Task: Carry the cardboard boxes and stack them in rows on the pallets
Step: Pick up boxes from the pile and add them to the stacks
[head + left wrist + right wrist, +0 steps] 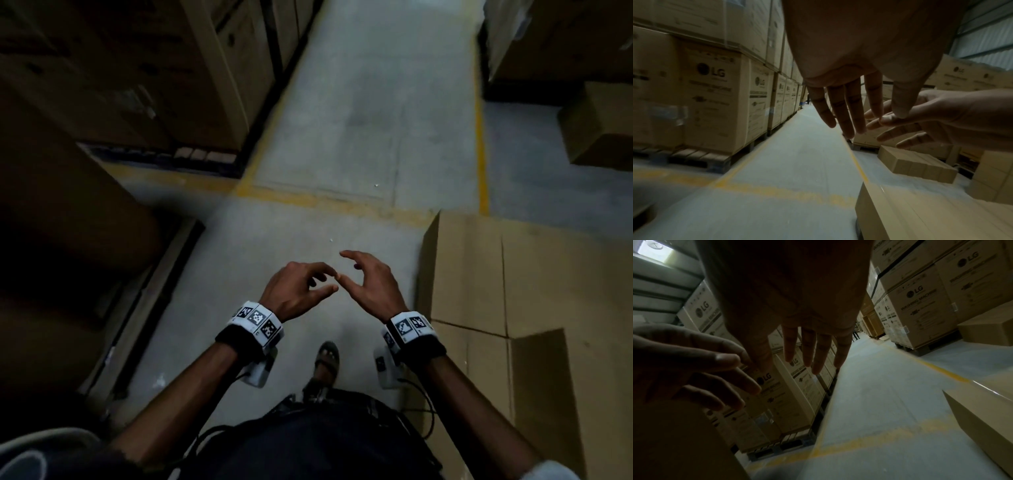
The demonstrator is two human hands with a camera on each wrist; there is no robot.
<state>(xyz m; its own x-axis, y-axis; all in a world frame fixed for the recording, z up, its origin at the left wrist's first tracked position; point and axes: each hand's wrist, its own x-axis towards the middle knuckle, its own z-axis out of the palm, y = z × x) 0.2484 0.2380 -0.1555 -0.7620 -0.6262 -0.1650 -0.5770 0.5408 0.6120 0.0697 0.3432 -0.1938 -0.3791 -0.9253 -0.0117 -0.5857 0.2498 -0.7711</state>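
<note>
Both hands hang empty in front of me over the grey floor. My left hand (301, 284) and right hand (366, 282) face each other, fingers loose and spread, fingertips nearly meeting. The left wrist view shows the left hand (849, 105) with straight fingers and the right hand (920, 123) beside it. Plain cardboard boxes (507, 291) stand in a row close on my right, seen also as a box top (910, 211) and a box corner (982, 410). Another plain box (603, 126) lies further off on the right.
Tall printed appliance cartons (711, 100) on pallets (164, 157) line the left of the aisle; more cartons (920, 308) stand on the right. Yellow floor lines (481, 137) mark the lane. A low row of small boxes (916, 164) lies ahead right. My sandalled foot (327, 359) is below.
</note>
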